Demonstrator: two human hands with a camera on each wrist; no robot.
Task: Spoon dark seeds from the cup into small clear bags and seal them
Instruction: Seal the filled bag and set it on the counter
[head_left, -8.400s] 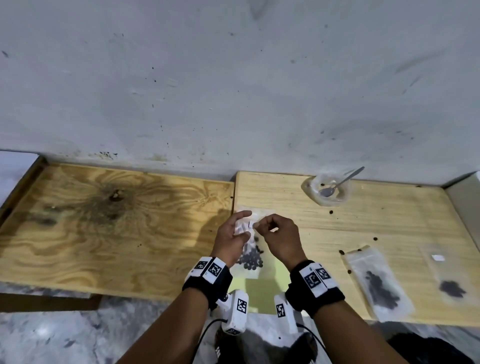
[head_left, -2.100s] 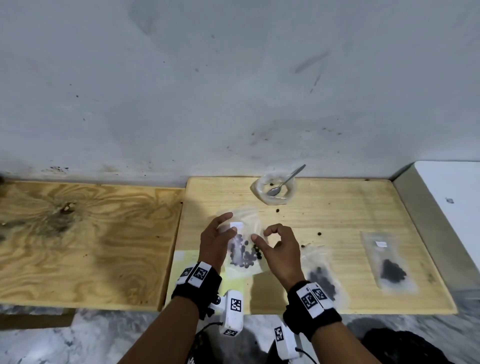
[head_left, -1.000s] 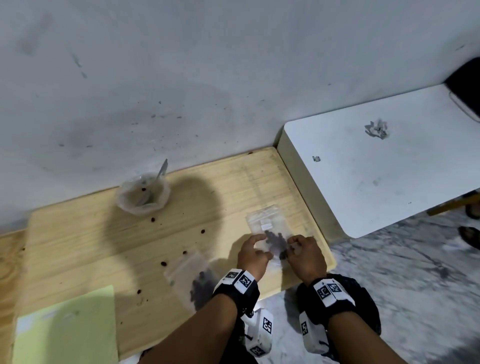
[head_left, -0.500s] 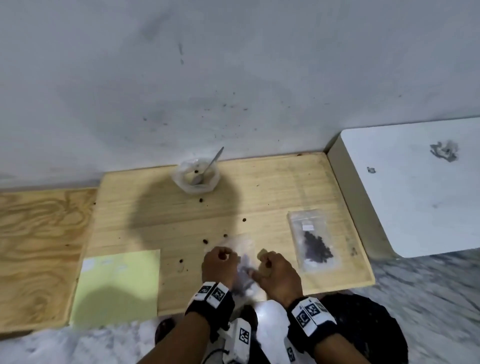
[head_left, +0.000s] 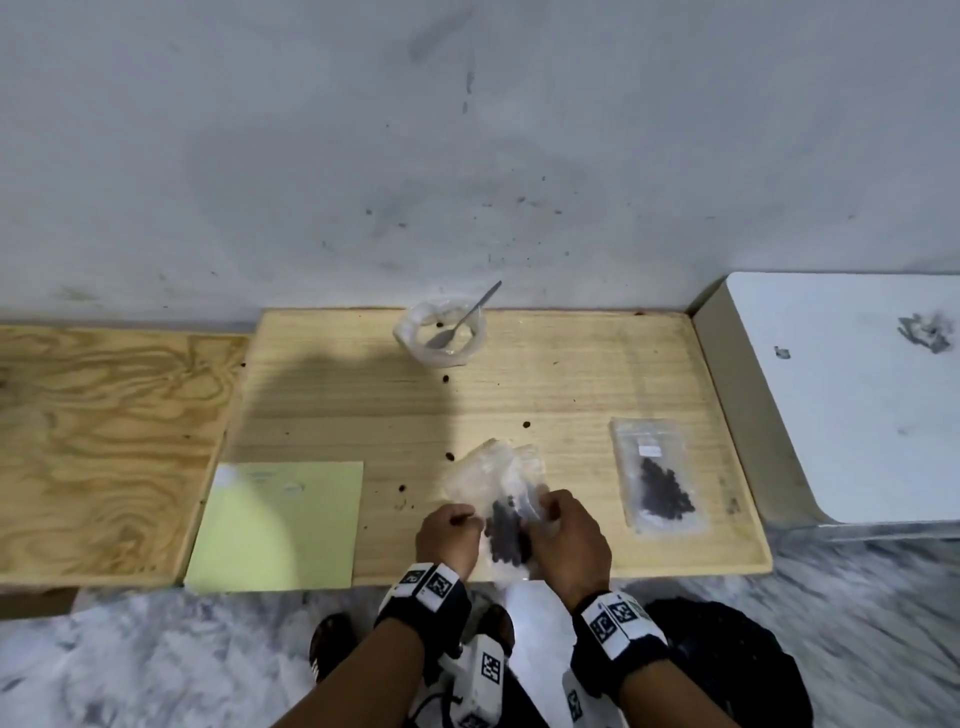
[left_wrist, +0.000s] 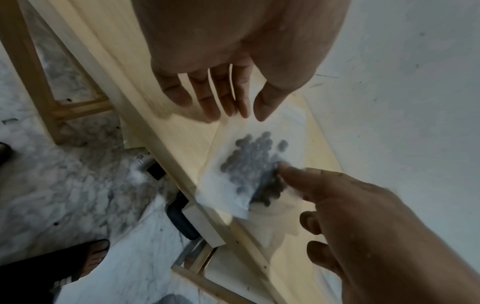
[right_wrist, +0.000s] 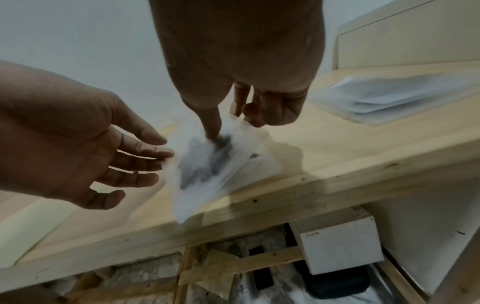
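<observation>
A clear bag of dark seeds (head_left: 506, 525) (left_wrist: 249, 160) (right_wrist: 202, 164) lies at the front edge of the pale wooden table (head_left: 363, 405), one corner hanging over it. My right hand (head_left: 566, 535) (left_wrist: 363, 226) (right_wrist: 233, 72) pinches it, one digit pressed onto the seeds and the other fingers curled at its edge. My left hand (head_left: 449, 530) (left_wrist: 221, 92) (right_wrist: 103, 154) has straight fingers that touch the bag's left edge. The clear cup (head_left: 452, 356) with the spoon (head_left: 467, 317) in it stands at the back by the wall.
Another bag of seeds (head_left: 657, 483) (right_wrist: 389, 98) lies flat to the right. A green sheet (head_left: 280, 525) lies front left. Loose seeds (head_left: 526, 424) dot the table. A white surface (head_left: 841, 395) adjoins on the right, a plywood board (head_left: 104, 441) on the left.
One filled bag was laid down on the right. Both hands then moved left to another seed bag at the front edge, where they stay now.
</observation>
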